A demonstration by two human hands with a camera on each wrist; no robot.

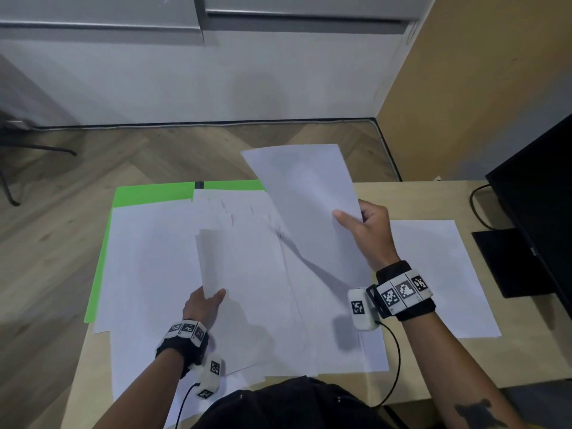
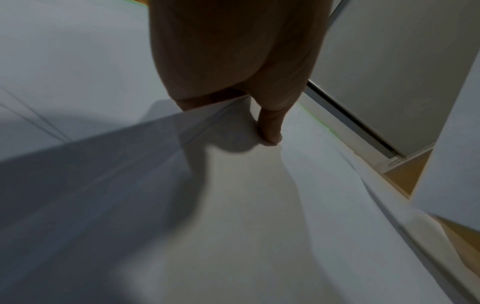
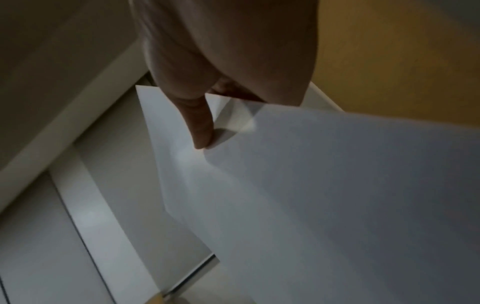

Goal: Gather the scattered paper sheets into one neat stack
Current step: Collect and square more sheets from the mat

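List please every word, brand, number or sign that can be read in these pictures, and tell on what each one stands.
Monitor: a small pale logo on its lower frame, too small and blurred to read.
Left wristband and right wristband: black and white square code patterns, no letters or numbers.
Paper sheets: blank, no print visible in any view.
Green sheet: no text.
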